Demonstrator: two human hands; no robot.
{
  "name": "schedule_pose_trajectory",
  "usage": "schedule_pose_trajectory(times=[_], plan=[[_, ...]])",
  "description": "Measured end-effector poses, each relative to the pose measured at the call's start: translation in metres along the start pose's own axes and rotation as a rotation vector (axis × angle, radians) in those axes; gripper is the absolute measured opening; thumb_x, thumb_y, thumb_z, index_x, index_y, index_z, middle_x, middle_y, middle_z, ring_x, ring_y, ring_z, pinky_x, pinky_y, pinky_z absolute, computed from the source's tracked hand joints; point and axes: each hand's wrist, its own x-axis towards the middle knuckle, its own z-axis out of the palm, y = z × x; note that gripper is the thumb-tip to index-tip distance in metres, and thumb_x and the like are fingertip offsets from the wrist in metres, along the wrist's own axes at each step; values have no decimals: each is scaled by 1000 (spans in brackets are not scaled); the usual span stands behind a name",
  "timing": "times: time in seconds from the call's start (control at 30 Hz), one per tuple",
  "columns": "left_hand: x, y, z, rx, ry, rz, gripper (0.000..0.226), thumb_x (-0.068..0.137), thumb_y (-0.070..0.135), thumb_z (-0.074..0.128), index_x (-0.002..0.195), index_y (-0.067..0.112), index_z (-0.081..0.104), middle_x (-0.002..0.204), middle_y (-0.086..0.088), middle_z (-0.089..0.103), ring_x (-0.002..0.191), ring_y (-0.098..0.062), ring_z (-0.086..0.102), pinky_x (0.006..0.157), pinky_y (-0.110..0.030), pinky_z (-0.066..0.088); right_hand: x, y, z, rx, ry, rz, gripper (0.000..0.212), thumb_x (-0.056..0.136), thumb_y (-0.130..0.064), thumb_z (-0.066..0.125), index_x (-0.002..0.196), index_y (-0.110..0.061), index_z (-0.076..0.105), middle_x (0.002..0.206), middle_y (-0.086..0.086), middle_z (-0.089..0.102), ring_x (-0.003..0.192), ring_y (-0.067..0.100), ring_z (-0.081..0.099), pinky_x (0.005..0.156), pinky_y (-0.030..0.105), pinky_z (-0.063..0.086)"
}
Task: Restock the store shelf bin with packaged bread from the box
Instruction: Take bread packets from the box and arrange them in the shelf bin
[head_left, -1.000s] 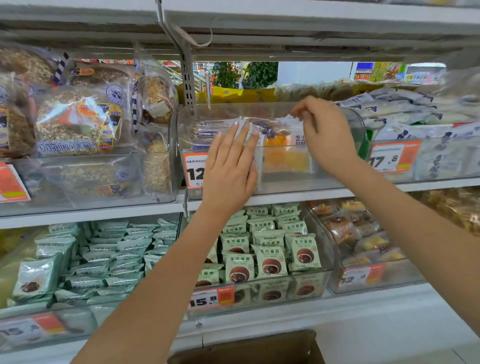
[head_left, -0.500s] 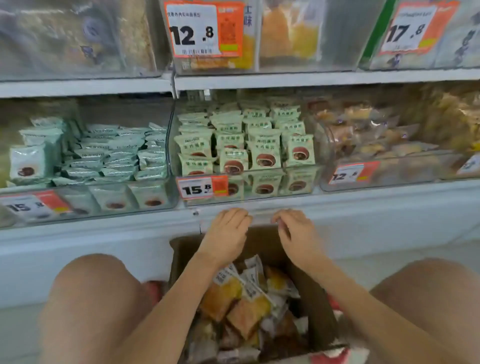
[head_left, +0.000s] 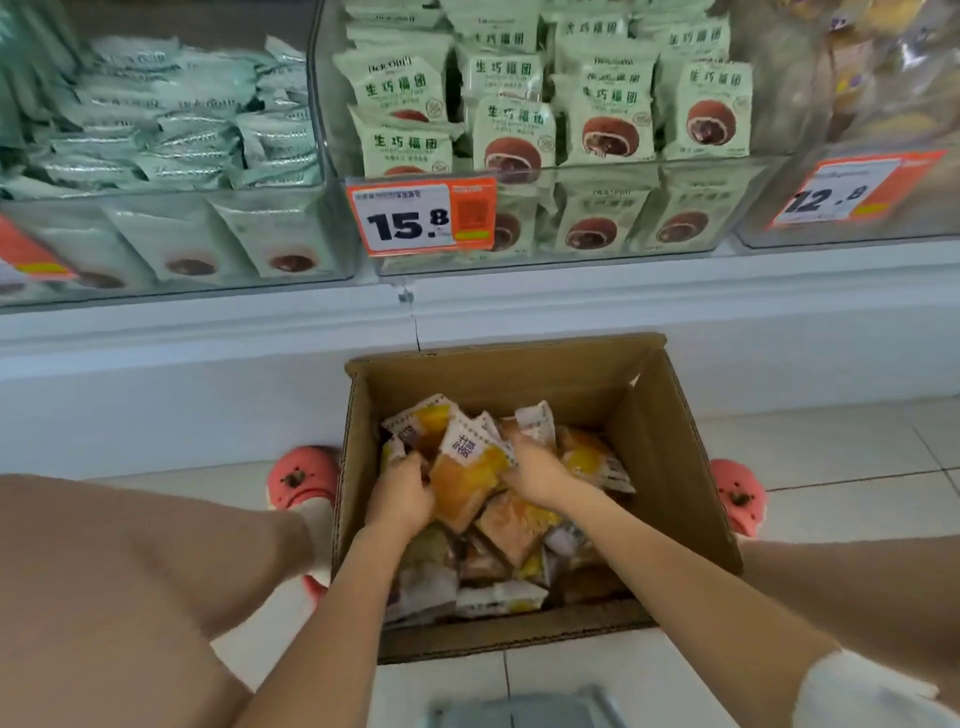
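Observation:
An open cardboard box (head_left: 670, 467) sits on the floor between my knees, filled with several clear-wrapped orange and yellow bread packets. Both hands are down inside it. My left hand (head_left: 400, 496) and my right hand (head_left: 535, 470) close from either side on a bread packet (head_left: 465, 475) with a white label at the top of the pile. The shelf bin with the 12.8 tag that I was filling is above, out of view.
Clear bins line the low shelf: green chocolate-bun packets behind a 15.8 tag (head_left: 421, 218), pale green packets (head_left: 171, 135) to the left, another bin with a 12.8 tag (head_left: 841, 192) to the right. Pink slippers (head_left: 298, 480) flank the box on white tiles.
My hands left the upper shelf bin, dropped to the box rim, and now reach inside the box, gripping a bread packet. The view tilted down to the floor.

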Motion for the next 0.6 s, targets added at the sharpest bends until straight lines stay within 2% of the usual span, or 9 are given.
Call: schedule_pose_trajectory(times=[0.1, 0.2, 0.33, 0.4, 0.47, 0.53, 0.6], plan=[[2, -11, 6, -77, -40, -62, 33, 92, 22, 53, 122, 8, 56, 120, -16, 61, 107, -33, 58, 85, -34, 48, 8, -1, 18, -26, 120, 13, 54, 95, -25, 53, 143, -14, 32, 140, 10, 47, 125, 32, 47, 94, 37, 46], [3, -13, 6, -116, -52, -96, 34, 93, 18, 50, 124, 3, 52, 123, -19, 59, 109, -34, 56, 84, -33, 45, 8, -7, 21, -16, 295, 48, 41, 94, -28, 55, 130, -12, 45, 120, 11, 58, 110, 31, 55, 79, 34, 46], [3, -16, 9, -121, -68, -102, 32, 94, 15, 48, 124, 5, 52, 124, -18, 58, 111, -34, 56, 86, -33, 45, 5, -11, 12, 18, 223, 35, 28, 94, -32, 55, 110, -9, 56, 102, 9, 61, 94, 25, 58, 71, 30, 43], [1, -19, 11, -121, -89, -104, 34, 93, 11, 47, 127, 7, 51, 126, -18, 57, 112, -33, 55, 89, -33, 45, 1, -11, 9, 71, 212, -3, 17, 93, -29, 57, 92, -13, 52, 88, 4, 56, 81, 20, 53, 61, 27, 37], [0, -20, 11, -139, -115, -110, 34, 94, 10, 47, 127, 6, 49, 127, -18, 56, 113, -33, 54, 90, -33, 44, -6, -12, 8, 190, 194, -41, 22, 93, -25, 57, 78, -17, 43, 72, -3, 46, 69, 13, 43, 55, 22, 30], [-1, -20, 8, -232, -109, -138, 35, 96, 13, 49, 130, 5, 48, 130, -16, 55, 117, -31, 53, 93, -33, 43, -19, -12, 4, 295, 177, -49, 26, 94, -24, 56, 74, -17, 40, 64, -6, 39, 58, 10, 36, 51, 20, 27], [-1, -17, 3, -400, -92, -215, 44, 98, 27, 51, 135, 5, 45, 134, -14, 52, 120, -29, 51, 97, -33, 42, -36, -9, -4, 351, 200, -50, 26, 95, -25, 54, 74, -16, 41, 60, -4, 41, 54, 12, 37, 51, 21, 29]])
